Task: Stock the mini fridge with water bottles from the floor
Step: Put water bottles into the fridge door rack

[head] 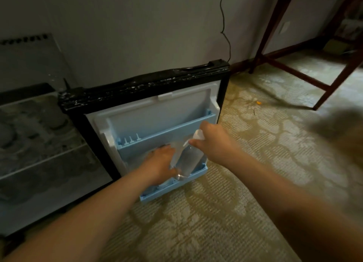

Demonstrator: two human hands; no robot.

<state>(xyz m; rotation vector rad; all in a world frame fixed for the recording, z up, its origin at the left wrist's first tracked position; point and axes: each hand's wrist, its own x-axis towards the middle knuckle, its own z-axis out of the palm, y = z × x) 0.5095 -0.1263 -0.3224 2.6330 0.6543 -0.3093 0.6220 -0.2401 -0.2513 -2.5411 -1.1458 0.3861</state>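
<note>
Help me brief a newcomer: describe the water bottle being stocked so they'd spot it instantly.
Find the open fridge door with pale blue shelves. At its lower shelf, both hands meet: the left hand grips the base, the right hand the top. Between them leans the water bottle, clear with a white cap.

Whole view motion-smeared. Right hand (pixel 214 142) hides most of the water bottle (pixel 188 159) cap; left hand (pixel 160 163), curled on the bottle's lower part, covers that side and some of the lower door shelf (pixel 172 191). Clear streak beside the bottle: second bottle or blur, can't tell. Fridge interior (pixel 39 144) cut by left edge, contents grey mush. Dark blob (pixel 337 128) at right edge unidentifiable. Cord (pixel 225 26) and table legs (pixel 275 26) cut at top. Orange speck (pixel 258 103) too small.
</note>
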